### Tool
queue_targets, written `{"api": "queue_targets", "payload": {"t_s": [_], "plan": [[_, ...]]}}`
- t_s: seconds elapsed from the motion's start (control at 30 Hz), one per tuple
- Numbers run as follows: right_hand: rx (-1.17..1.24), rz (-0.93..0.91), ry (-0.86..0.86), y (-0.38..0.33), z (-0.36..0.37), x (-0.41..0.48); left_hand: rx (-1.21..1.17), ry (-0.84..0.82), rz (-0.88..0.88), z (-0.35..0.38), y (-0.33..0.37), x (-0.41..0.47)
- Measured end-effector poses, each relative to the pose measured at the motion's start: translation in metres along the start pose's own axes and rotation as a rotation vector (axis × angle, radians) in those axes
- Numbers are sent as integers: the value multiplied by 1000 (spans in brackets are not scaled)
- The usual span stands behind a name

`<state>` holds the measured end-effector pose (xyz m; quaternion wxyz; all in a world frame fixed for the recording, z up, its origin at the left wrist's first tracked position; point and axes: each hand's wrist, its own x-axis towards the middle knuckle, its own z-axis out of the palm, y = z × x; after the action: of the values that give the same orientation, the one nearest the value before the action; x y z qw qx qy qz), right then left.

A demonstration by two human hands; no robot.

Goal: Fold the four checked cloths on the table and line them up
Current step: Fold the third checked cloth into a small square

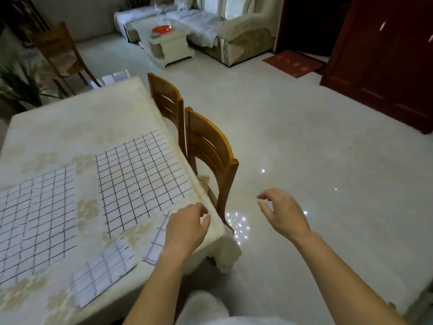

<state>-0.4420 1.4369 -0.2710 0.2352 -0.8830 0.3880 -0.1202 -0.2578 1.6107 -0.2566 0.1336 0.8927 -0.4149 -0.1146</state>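
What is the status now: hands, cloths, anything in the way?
Left hand open over table corner, right hand open above floor, both empty. Two large cloths flat, two small cloths near edge. Chair beside corner, not blocking.

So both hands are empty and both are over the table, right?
Not quite. Both are empty, but only the left hand is over the table; the right hand is past its corner, above the floor. Head view shows it.
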Motion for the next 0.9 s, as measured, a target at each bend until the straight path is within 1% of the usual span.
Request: {"api": "queue_targets", "payload": {"t_s": [0.17, 0.27, 0.33, 0.4, 0.5, 0.6, 0.67, 0.77, 0.9], "plan": [[-42, -47, -29, 20, -18, 48, 55, 18, -26, -5, 32, 37], [-48, -95, -27, 36, -31, 87, 46, 89, -25, -13, 51, 71], [-70, -123, 4, 49, -43, 118, -1, 145, -29, -16, 70, 107], [-76, -127, 20, 66, -60, 142, -53, 167, -30, -15, 95, 149], [-92, -79, 17, 102, -91, 169, -111, 192, -11, -11, 140, 213], [-119, 6, 63, 146, -124, 202, -158, 176, 74, -7, 189, 261], [-106, 33, 70, 162, -133, 227, -164, 149, 116, -3, 209, 282], [-77, -52, 32, 158, -127, 259, -144, 96, 112, 7, 212, 306], [-32, -146, -16, 161, -115, 323, -99, 94, 54, 12, 205, 343]]}}
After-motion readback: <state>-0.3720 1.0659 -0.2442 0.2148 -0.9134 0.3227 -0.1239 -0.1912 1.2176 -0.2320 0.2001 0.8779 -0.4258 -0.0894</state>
